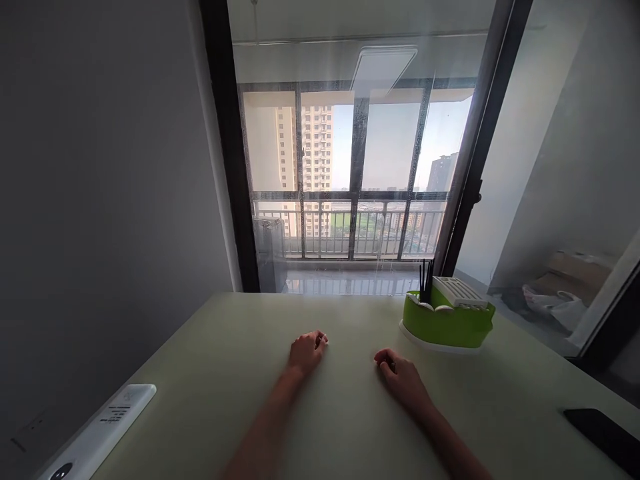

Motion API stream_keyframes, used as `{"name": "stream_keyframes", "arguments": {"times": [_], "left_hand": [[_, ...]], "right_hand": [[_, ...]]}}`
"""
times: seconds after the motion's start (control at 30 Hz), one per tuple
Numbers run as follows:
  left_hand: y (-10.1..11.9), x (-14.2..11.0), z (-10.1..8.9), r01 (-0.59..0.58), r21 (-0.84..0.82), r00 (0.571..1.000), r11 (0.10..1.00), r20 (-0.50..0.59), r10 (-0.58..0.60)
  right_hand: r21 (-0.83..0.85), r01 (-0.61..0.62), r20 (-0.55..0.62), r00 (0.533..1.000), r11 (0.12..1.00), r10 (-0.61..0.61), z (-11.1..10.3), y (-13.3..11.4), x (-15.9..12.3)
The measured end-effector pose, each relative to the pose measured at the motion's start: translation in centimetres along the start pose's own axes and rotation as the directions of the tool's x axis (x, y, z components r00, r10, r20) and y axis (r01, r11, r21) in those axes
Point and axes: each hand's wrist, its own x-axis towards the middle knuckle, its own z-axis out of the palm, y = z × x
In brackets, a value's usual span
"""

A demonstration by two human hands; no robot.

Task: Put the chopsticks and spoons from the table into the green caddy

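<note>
Both my hands rest on a pale table [240, 373]. My left hand [306, 351] lies near the table's middle with its fingers curled in; nothing shows in it. My right hand [399, 377] lies a little to the right, also curled, with a small dark thing at the fingertips that I cannot make out. A green and white holder [447, 320] with dark chopsticks [426, 280] standing in it sits just beyond my right hand, at the table's far right.
A white remote control [100, 432] lies at the near left edge. A black phone [603, 437] lies at the near right edge. Beyond the table stands a glass door [350, 167] onto a railed balcony. A grey wall is on the left.
</note>
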Motion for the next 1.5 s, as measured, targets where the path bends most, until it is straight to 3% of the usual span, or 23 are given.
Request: {"name": "stream_keyframes", "arguments": {"times": [0.57, 1.5], "left_hand": [[0.64, -0.30, -0.22, -0.023, 0.068, 1.000, 0.997, 0.012, 0.023], [0.72, -0.22, -0.27, -0.030, 0.087, 0.999, 0.996, 0.013, 0.029]], "right_hand": [[-0.064, 0.036, 0.023, 0.999, 0.997, -0.035, 0.46, 1.06, 0.07], [-0.062, 0.038, 0.011, 0.999, 0.997, -0.037, 0.18, 0.33, -0.04]]}}
